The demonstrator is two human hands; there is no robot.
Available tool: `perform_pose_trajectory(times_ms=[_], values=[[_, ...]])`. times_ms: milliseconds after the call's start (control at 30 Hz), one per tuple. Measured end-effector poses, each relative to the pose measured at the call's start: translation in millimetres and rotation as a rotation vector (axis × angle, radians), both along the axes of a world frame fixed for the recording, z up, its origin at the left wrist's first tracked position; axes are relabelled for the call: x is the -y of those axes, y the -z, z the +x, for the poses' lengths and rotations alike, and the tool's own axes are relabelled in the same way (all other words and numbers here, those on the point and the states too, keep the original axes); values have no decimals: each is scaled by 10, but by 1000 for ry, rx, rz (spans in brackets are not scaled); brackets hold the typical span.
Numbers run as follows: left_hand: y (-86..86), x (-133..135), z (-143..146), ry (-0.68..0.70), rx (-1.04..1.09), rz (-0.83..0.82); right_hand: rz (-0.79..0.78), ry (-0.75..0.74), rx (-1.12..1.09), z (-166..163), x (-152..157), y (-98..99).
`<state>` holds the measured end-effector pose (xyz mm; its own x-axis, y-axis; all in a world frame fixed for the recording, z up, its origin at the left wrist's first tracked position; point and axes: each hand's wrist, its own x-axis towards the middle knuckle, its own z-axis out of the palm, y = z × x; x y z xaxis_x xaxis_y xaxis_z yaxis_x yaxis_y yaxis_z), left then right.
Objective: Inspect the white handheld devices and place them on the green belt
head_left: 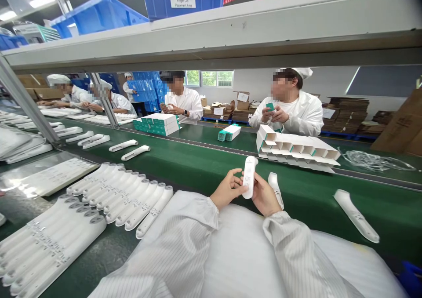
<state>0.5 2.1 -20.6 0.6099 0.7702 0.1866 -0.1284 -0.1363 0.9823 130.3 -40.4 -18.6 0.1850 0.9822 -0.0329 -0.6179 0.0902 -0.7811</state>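
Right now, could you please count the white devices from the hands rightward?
3: the held device in the left hand and right hand, the nearer device partly behind the latter, the farther device at far right.

Bright, even light all around us, ceiling tubes (42, 1) glowing at ten o'clock, daylight in the window (216, 78) at twelve, glare on the bench (15, 184) at nine, shadow beneath the shelf (231, 32), stretched edges, dark corner at two, faces pixelated.

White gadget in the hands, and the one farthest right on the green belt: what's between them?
In the head view: the right hand, another white gadget partly behind it, then a stretch of green belt.
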Motion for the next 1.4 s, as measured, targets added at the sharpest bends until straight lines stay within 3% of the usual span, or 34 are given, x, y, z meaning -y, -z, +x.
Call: perform_pose_trajectory(times_ms=[133,233,433,567,700,800,967,1067,1233,1400], values=[[2,-55,-40,-163,-79,-85,-63,-117,-145,57,54,-65],[34,-122,-75,-219,-183,-109,-42,-128,-56,78,79,-79],[95,-154,-70,-167,-263,-68,-13,-93,342,101,89,-64],[113,-143,-67,-141,-290,-36,-12,-68,352,86,80,-63],[114,-144,-75,-155,-318,-23,-84,48,365,78,10,35],[111,-137,-73,-165,-323,-4,-110,194,545,122,-70,164],[128,-125,-57,-162,-311,51,-238,409,1067,279,-169,329],[147,-129,-52,-169,-324,69,-245,424,1327,371,-200,400],[187,-148,-50,-163,-311,79,-294,291,1554,449,-201,495],[226,-170,-46,-166,-291,118,-124,445,1659,357,-107,382]])
